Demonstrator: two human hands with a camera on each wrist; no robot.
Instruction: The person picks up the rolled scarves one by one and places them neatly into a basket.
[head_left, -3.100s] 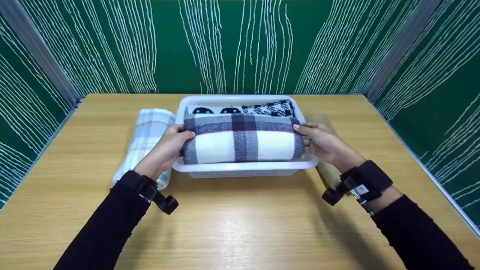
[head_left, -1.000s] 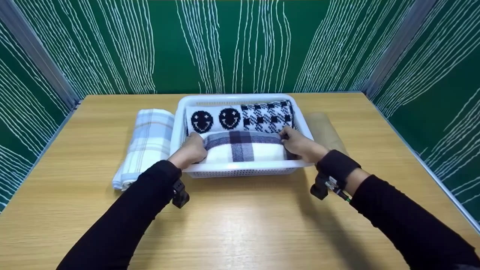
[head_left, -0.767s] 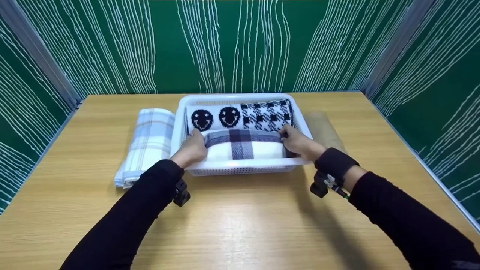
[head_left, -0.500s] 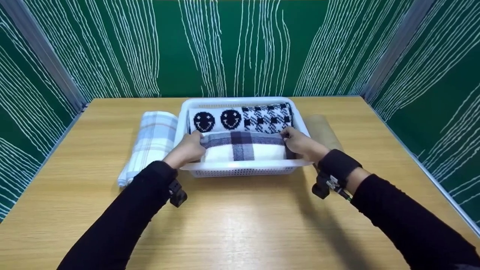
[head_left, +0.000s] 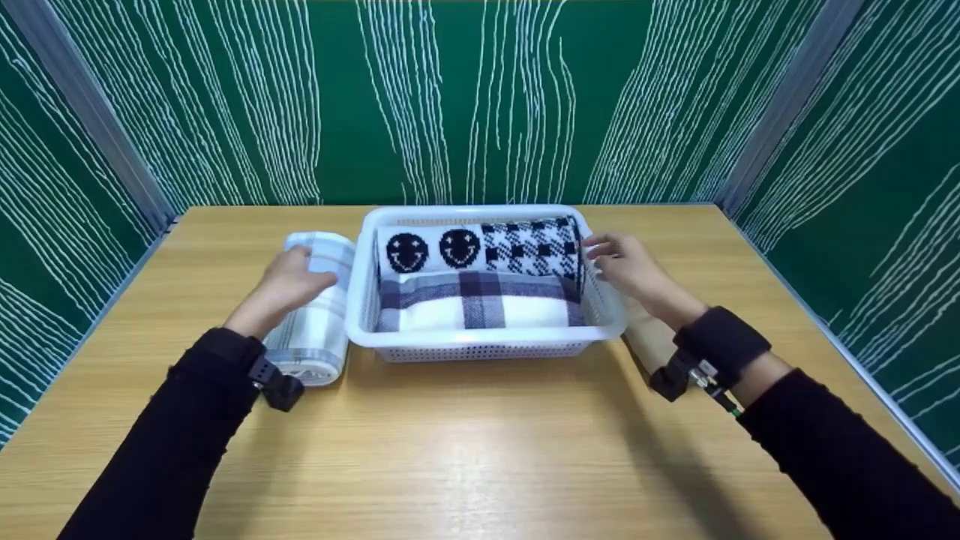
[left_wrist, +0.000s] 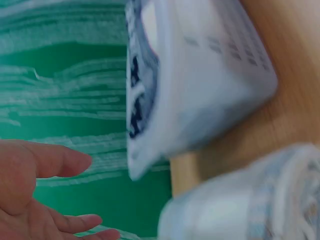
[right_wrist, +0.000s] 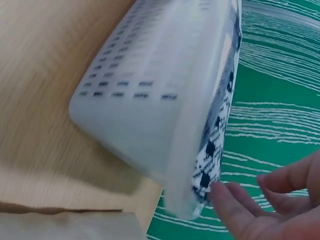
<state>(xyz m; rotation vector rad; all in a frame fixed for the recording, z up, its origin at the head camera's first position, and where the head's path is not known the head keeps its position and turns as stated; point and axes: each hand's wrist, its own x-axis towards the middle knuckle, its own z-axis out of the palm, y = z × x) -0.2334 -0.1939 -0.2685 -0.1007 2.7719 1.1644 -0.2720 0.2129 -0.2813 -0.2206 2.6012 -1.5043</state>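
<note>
A white plastic basket stands mid-table with two folded cloths in it. Nearest me lies a purple, grey and white plaid cloth; behind it is a black-and-white one with smiley faces and houndstooth checks. My left hand, fingers spread and holding nothing, is over a pale blue-and-white plaid roll left of the basket. At the basket's right rim my right hand is empty, its fingers loosely bent. In the right wrist view its fingertips are right beside the checked cloth's end.
A brown roll lies right of the basket, partly hidden under my right forearm. Green walls with white streaks enclose the wooden table at the back and sides.
The purple plaid cloth, earlier held by both hands above the basket, now lies inside it. Both hands have let go and moved apart, left hand leftward, right hand rightward.
</note>
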